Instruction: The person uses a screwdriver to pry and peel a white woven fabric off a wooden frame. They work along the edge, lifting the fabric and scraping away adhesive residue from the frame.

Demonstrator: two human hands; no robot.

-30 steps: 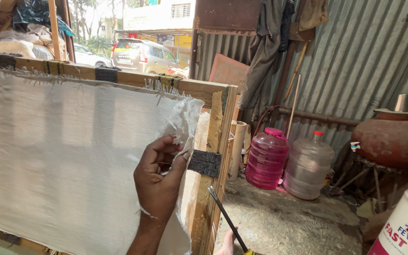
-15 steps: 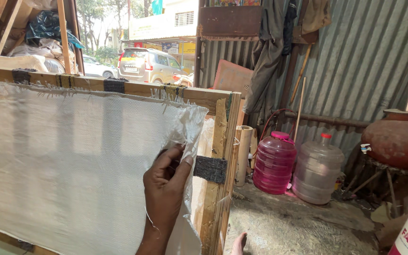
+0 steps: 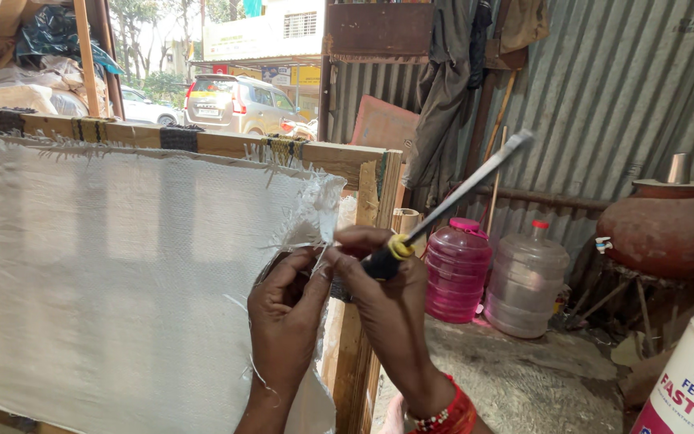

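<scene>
While I work at the frame's edge: both my hands meet on the cloth
Left hand (image 3: 287,309): fingers pinching the frayed white fabric (image 3: 122,273)
Right hand (image 3: 387,297): fist closed around a screwdriver (image 3: 451,201), shaft angled up and away
Wooden frame (image 3: 363,337): between my 2 wrists
2 water jugs (image 3: 491,273): beyond my right hand

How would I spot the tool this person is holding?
Find the wooden frame with white woven cloth stretched over it. At its right edge, the right hand grips a screwdriver: black-and-yellow handle, long thin metal shaft slanting up to the right.
</scene>
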